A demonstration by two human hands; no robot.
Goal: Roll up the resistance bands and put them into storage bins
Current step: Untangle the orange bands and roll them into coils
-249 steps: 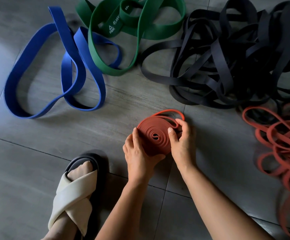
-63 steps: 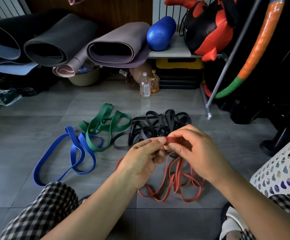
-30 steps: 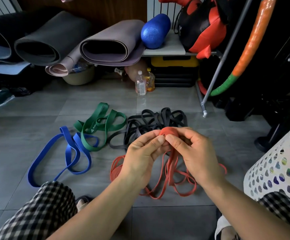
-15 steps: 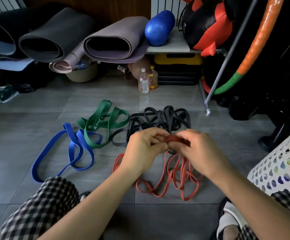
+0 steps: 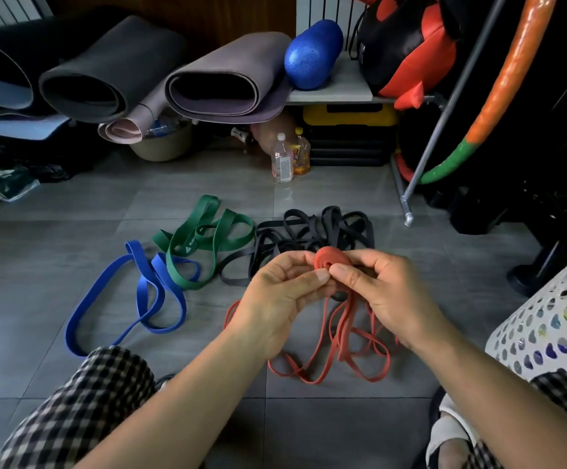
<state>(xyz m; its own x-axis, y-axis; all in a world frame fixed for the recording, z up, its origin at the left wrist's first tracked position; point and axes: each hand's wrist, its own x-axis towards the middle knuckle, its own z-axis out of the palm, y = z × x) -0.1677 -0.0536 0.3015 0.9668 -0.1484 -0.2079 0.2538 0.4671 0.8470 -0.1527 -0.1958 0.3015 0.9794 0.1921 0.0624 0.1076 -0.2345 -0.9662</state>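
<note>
Now, coil: small flat spiral of thin red-orange rubber resistance band point(image 5: 328, 258), only a few turns, held up left of the white perforated plastic basket point(image 5: 552, 319).
Grip: left hand point(image 5: 282, 299) and right hand point(image 5: 387, 289) both pinch the spiral, thumbs meeting in front.
Tail: loose loops point(image 5: 329, 350) hang to the grey tile floor point(image 5: 309, 428), left of the basket.
Handling: I judge it light, limp, springy and tacky. It is likely to unwind if released, so pinch the flat faces and feed the tail taut.

A single wide-angle view — worn on the person's head, facing forward and down. The left grip point(image 5: 285, 299), right grip point(image 5: 387, 292) and red band point(image 5: 326, 260) sit nearest, at mid-frame; the floor point(image 5: 55, 265) spreads beyond them, and the rolled mats point(image 5: 214, 62) lie farthest off, along the top edge.
</note>
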